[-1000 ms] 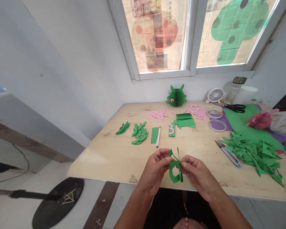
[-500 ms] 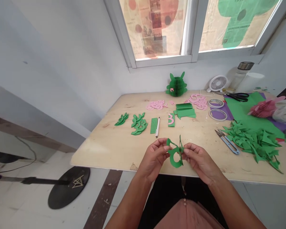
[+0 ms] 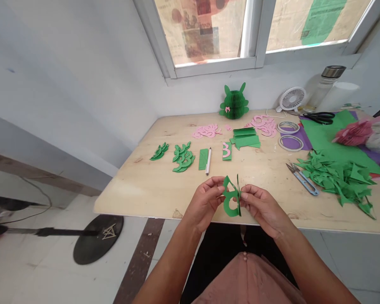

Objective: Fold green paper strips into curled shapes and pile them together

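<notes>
Pinching a green paper cutout (image 3: 227, 207) between them, the person's two hands meet over the near edge of the bench (image 3: 152, 181), and from here I see both with fingers drawn in narrow. The left hand (image 3: 205, 204) grips its left side between thumb and fingers; the right hand (image 3: 261, 207) has thumb and forefinger closed at its right side. The cutout is folded: one half, with a rounded opening, spreads toward the left hand, and the other stands nearly edge-on by the right.

Just beyond the hands lie a white pen (image 3: 208, 161) beside a green card (image 3: 203, 159), and a green strip (image 3: 228, 158) bearing a pink curved shape (image 3: 226, 149). To the left sit two piles of green cutouts, a larger pile (image 3: 183, 158) and a smaller pile (image 3: 159, 151). Over on the right, blue-handled snips (image 3: 308, 185) rest next to a heap of green scraps (image 3: 338, 177). At the back, by the wall, stands a green paper figure (image 3: 234, 105) with a small pink bow, and farther right a little white fan (image 3: 292, 99).
</notes>
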Demonstrator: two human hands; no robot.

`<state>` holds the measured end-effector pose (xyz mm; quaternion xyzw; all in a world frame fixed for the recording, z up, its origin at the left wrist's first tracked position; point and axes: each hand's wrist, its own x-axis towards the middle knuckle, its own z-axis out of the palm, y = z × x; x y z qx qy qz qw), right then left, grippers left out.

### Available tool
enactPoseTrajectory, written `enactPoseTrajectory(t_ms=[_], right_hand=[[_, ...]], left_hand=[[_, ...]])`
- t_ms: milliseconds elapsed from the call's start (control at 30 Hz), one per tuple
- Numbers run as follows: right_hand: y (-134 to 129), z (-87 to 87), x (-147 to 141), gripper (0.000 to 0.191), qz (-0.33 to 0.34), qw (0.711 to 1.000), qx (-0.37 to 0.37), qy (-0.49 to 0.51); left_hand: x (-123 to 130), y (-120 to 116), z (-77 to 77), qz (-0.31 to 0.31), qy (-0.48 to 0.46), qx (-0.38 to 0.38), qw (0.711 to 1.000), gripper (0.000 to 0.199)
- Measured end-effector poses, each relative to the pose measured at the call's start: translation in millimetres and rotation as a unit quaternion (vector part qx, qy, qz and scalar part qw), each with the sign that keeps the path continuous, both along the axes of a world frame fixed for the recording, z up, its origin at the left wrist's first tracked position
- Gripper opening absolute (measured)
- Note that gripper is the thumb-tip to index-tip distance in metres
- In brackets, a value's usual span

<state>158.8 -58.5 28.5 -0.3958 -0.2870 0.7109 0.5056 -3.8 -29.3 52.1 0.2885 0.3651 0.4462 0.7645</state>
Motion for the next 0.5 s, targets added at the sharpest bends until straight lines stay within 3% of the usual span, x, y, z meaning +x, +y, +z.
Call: enactPoseTrajectory(t_ms=[500], right_hand=[[-1,-0.4,-6,0.015,-0.002,1.0,0.009,0.017]], left_hand=[[15,-18,2.4,0.045,0.097,0.073,0.992,0.027]])
